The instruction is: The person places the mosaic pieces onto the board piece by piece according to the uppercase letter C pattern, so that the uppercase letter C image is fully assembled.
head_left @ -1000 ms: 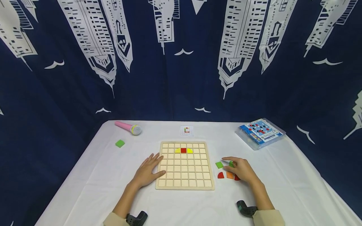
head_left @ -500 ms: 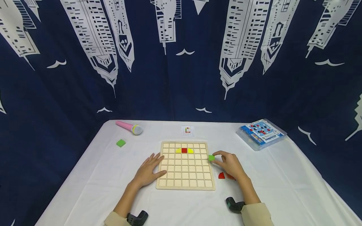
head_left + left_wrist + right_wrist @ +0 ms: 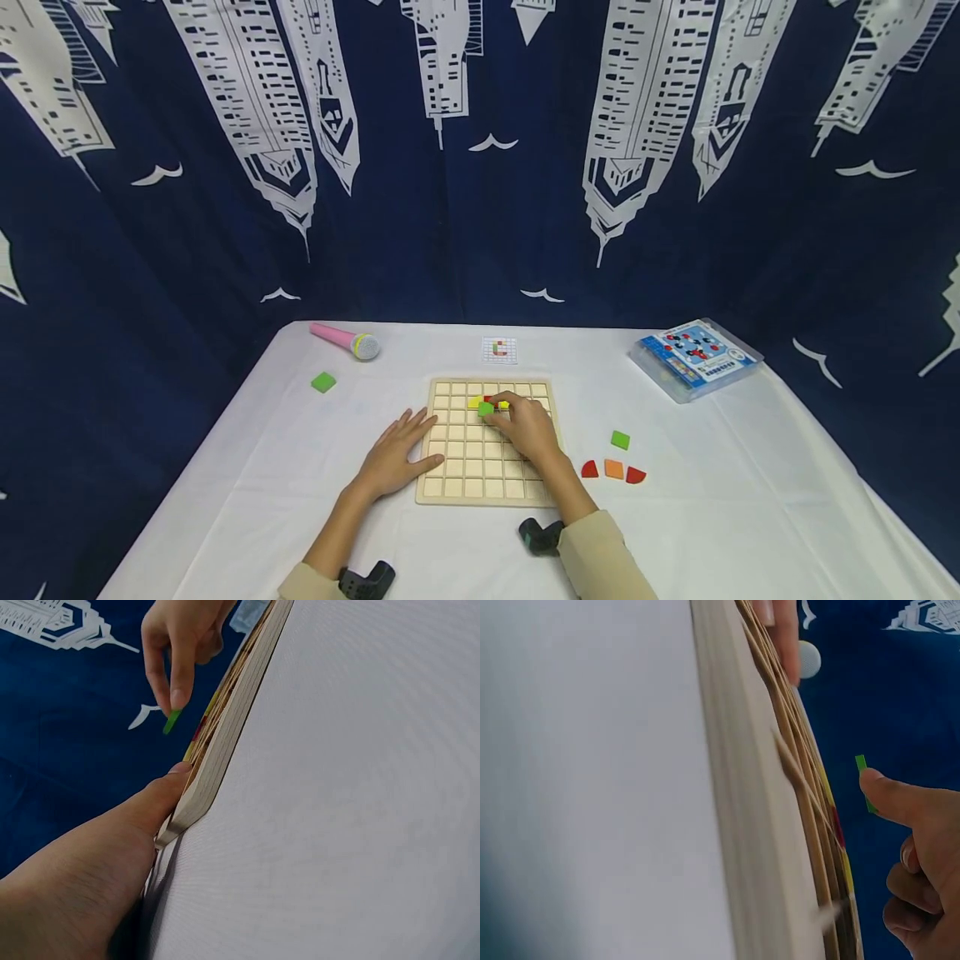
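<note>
White tablecloth [image 3: 247, 492], both far corners visible. Wooden grid board [image 3: 472, 489] mid-surface, cloth showing past left and right edges. Box [image 3: 701, 354] near surface's far right corner. Left hand [image 3: 396, 454] spread, fingers on board's left edge. Right hand [image 3: 527, 427] over board, pinching green tile [image 3: 486, 409] off the grid, near board's far edge. Microphone [image 3: 342, 338] near far left corner. Four loose tiles [image 3: 613, 469] beyond board's right edge, cloth between. Box lettering too small to read.
</note>
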### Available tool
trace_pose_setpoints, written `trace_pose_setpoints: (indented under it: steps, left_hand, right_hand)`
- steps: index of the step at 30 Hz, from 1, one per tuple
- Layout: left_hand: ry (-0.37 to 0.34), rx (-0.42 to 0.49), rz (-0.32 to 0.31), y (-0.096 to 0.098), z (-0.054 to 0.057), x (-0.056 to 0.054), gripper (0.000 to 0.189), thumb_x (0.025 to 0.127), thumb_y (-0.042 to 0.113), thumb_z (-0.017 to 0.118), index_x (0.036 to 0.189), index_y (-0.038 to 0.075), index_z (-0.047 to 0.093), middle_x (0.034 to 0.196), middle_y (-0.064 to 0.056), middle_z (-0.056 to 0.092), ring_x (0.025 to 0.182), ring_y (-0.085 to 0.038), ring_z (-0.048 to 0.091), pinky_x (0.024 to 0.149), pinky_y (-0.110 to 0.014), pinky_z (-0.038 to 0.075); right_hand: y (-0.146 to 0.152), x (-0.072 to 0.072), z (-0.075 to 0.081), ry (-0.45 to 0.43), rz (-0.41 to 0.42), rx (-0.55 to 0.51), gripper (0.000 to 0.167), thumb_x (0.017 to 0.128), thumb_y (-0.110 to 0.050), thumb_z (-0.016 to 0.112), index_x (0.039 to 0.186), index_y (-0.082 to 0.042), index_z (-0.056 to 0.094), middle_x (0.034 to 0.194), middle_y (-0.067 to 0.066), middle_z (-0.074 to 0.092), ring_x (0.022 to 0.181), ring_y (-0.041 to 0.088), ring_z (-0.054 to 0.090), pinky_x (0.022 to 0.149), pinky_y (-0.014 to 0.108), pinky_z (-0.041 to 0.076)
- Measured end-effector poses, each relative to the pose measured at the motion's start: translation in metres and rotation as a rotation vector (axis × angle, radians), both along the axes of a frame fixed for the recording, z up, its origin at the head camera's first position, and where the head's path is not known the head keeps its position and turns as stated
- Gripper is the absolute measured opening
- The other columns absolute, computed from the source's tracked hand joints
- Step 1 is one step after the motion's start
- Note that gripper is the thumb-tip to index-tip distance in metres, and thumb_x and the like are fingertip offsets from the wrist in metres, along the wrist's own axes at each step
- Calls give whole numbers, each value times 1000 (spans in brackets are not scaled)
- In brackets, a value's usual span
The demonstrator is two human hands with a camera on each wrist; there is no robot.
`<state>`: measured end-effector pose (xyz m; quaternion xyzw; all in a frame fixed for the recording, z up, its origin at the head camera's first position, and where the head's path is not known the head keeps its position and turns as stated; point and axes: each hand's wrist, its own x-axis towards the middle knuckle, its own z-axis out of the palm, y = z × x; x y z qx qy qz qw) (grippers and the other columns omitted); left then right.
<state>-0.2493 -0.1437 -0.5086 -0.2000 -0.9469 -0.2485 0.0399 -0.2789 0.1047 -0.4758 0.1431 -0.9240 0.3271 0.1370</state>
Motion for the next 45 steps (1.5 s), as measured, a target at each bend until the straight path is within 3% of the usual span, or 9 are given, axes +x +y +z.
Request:
trace_pose_setpoints:
  steps: [5, 10, 17, 26, 29, 32, 35, 37, 45]
  left_hand:
    - [10, 7, -18, 2, -1, 0, 72, 84, 56, 56, 141, 15, 40, 148, -7, 30, 138, -28, 18, 111, -44, 14]
    - [-8, -9, -8, 3, -2, 0, 73, 84, 58, 54, 142, 17, 38, 149, -5, 28, 139, -25, 16, 112, -41, 12]
    - [6, -8, -4, 4, -3, 0, 73, 84, 59, 54, 142, 18, 38, 149, -4, 28, 139, -24, 15, 112, -41, 12]
    - [0, -9, 0, 4, -1, -1, 72, 84, 57, 55, 142, 17, 39, 149, -4, 28, 139, -24, 15, 112, -41, 12]
    - [5, -5, -4, 4, -1, 0, 72, 84, 57, 54, 141, 16, 40, 149, -5, 29, 139, -26, 16, 112, -42, 13]
    - [9, -1, -5, 3, -1, 1, 72, 84, 57, 55, 141, 16, 40, 148, -6, 30, 138, -27, 17, 112, -43, 14]
    - [9, -3, -3, 3, -2, 1, 73, 84, 58, 54, 141, 16, 40, 149, -6, 29, 138, -26, 17, 112, -43, 14]
    - [8, -3, -2, 2, -2, 0, 73, 84, 59, 54, 142, 16, 39, 149, -5, 29, 139, -25, 16, 112, -42, 14]
    - [23, -3, -1, 1, -2, 0, 72, 84, 57, 56, 141, 16, 40, 148, -6, 30, 138, -26, 17, 112, -43, 14]
  right_hand:
    - [-12, -3, -5, -34, 9, 4, 34, 79, -32, 72, 105, -11, 68, 58, 0, 55, 47, 8, 38, 41, 24, 35]
    - [-14, -4, -9, -57, 19, 32, 31, 79, -30, 73, 102, -11, 69, 104, 5, 68, 67, 14, 56, 62, 31, 48]
    - [-13, -6, -10, -28, 43, 30, 26, 80, -28, 73, 101, -13, 70, 95, 4, 70, 70, 19, 61, 64, 36, 50]
    - [-13, -8, -12, -15, 48, 48, 25, 80, -31, 71, 99, -13, 71, 110, 5, 66, 78, 22, 64, 71, 39, 52]
    - [-13, -8, -12, -17, 42, 45, 25, 80, -30, 72, 99, -14, 71, 106, 5, 68, 81, 23, 65, 71, 39, 52]
    - [-10, -5, -11, -36, 34, 25, 30, 79, -30, 73, 103, -13, 70, 74, 4, 66, 59, 15, 55, 53, 31, 46]
    - [2, -1, -6, -47, 26, -5, 33, 78, -29, 74, 105, -12, 69, 50, -4, 45, 46, 8, 33, 42, 25, 31]
    - [16, 3, -2, -51, 13, -22, 33, 78, -28, 74, 106, -12, 68, 47, -6, 36, 44, 8, 27, 40, 24, 26]
    - [102, 20, 7, -25, -76, 13, 32, 78, -26, 75, 105, -12, 69, 49, -4, 34, 44, 9, 27, 40, 24, 23]
